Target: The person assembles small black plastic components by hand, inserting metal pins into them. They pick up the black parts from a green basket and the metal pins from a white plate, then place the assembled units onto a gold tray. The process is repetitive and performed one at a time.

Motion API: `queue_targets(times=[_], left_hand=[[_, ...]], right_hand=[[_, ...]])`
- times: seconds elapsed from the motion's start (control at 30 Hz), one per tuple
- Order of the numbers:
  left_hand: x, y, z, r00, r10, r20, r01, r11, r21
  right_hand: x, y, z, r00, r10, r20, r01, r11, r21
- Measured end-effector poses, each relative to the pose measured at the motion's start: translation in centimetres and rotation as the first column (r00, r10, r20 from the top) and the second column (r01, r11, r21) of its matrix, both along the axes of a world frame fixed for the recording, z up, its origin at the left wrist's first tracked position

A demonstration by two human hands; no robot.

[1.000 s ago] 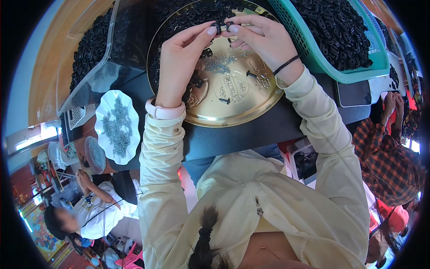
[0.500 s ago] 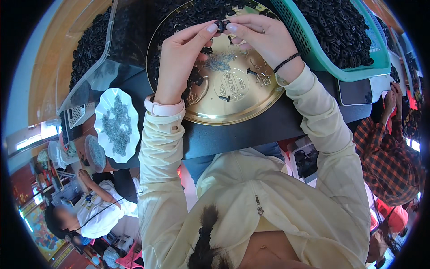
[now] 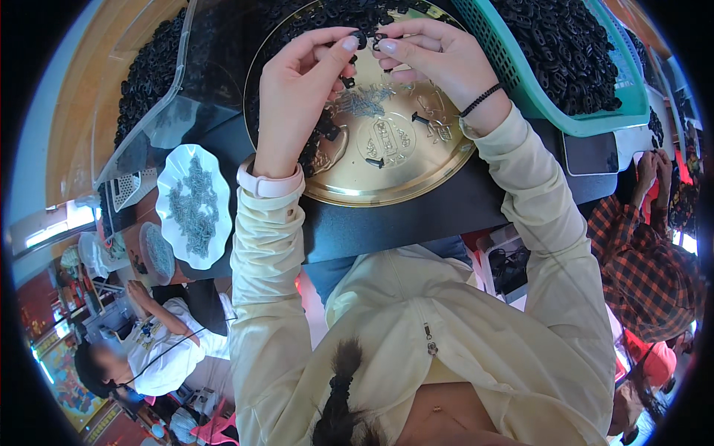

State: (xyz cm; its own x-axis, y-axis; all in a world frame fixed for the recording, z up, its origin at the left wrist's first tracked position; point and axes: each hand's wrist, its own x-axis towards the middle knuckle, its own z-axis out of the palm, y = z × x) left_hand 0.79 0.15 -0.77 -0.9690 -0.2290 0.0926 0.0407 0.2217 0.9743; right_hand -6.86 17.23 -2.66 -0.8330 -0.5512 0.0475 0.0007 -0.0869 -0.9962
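Observation:
Over the far part of a round golden tray [image 3: 416, 178], both my hands are raised with fingertips close together. My left hand [image 3: 297, 82] pinches a small black plastic piece [image 3: 360, 39] between thumb and forefinger. Opposite it, my right hand [image 3: 442, 63] pinches another small black piece [image 3: 378, 41], partly hidden by the fingers. A narrow gap separates the two pieces. Below them on the tray lies a heap of small silvery metal parts [image 3: 363, 102]. Loose black pegs, such as one peg [image 3: 420, 118], lie around it. Many black pieces [image 3: 327, 18] cover the tray's far side.
A green basket [image 3: 547, 108] of black oval pieces stands at right, near a phone [image 3: 591, 153]. At left are a clear bin [image 3: 177, 82] of black pieces and a white scalloped dish [image 3: 172, 236] of small metal parts. People sit on both sides.
My hands were together at one black piece; now they have drawn slightly apart, each with a small black piece in its fingertips.

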Motion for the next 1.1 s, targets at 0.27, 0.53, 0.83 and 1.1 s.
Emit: queue_targets(times=[0.27, 0.53, 0.83, 1.1], left_hand=[[0.1, 0.3, 0.1, 0.999, -0.031, -0.034, 0.035, 0.993, 0.117], [0.1, 0.1, 0.0, 0.999, -0.037, -0.022, 0.04, 0.98, 0.195], [0.5, -0.2, 0.2, 0.996, -0.091, 0.01, 0.081, 0.924, 0.375], [1.1, -0.4, 0.1, 0.985, -0.175, -0.001, 0.152, 0.855, 0.497]], right_hand=[[0.1, 0.0, 0.0, 0.998, -0.022, -0.063, 0.02, 0.999, -0.033], [0.3, -0.1, 0.1, 0.995, -0.021, -0.099, 0.016, 0.998, -0.055], [-0.1, -0.2, 0.0, 0.978, 0.069, -0.197, -0.089, 0.992, -0.092], [0.0, 0.0, 0.8, 0.948, 0.303, -0.095, -0.308, 0.951, -0.04]])
